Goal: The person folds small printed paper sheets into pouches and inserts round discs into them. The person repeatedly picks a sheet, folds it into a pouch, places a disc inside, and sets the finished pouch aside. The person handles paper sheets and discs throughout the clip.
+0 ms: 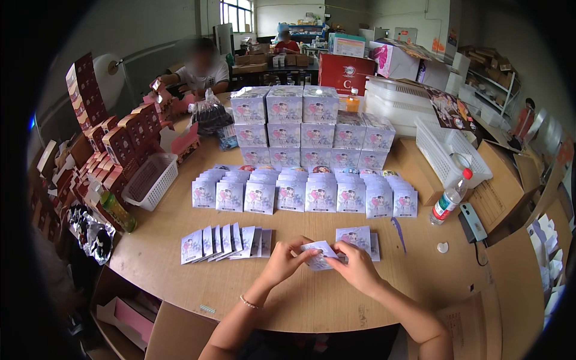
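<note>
Between my two hands, above the near part of the table, is a small pale purple printed packet (321, 262). My left hand (284, 262) pinches its left side, thumb on top. My right hand (358, 268) grips its right edge between thumb and fingers. Just beyond my right hand lie a few matching packets (353, 237), partly covered by it. To the left, a fanned row of packets (223, 241) rests flat and overlapping. Farther back, several overlapping stacks of the same packets (290, 197) run across the table, with round colourful pieces showing at their far ends.
Pale purple boxes (284, 108) stand piled behind the stacks. White baskets (153, 180) and red boxes (129, 141) are at left. A red-capped bottle (449, 201), a power strip (473, 222) and cartons (501, 186) stand at right. Another person (204, 69) works at far left.
</note>
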{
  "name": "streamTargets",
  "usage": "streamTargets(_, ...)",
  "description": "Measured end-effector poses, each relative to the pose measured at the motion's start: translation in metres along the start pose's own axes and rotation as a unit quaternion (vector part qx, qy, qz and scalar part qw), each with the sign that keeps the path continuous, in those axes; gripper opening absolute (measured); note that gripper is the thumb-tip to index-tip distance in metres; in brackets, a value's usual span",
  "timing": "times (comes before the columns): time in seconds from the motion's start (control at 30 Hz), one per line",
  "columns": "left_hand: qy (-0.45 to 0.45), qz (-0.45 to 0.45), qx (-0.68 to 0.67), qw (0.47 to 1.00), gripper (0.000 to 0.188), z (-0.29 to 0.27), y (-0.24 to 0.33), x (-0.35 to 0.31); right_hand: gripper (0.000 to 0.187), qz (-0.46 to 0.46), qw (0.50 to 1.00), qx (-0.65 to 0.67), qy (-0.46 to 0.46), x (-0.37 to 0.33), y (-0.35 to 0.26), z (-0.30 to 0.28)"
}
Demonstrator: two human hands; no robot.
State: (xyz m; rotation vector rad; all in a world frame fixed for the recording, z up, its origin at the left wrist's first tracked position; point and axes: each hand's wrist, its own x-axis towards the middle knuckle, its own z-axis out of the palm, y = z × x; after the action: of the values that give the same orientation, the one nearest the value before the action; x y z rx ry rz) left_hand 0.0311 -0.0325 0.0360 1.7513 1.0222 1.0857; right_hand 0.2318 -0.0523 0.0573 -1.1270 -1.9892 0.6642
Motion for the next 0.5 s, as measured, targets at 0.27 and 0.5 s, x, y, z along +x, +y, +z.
streamTargets(0.27, -0.008, 0.231, 0.389, 0.892, 0.016, 0.009, 0.024, -0.009, 0.025, 0.144, 0.964, -0.219, 0.044, -0.074, 0.044, -0.015)
streamTargets(0.5, 0.014, 0.264, 0.434, 0.861, 0.018, 0.026, 0.019, -0.010, 0.023, 0.207, 0.977, 0.044, -0.019, -0.061, 0.059, -0.020)
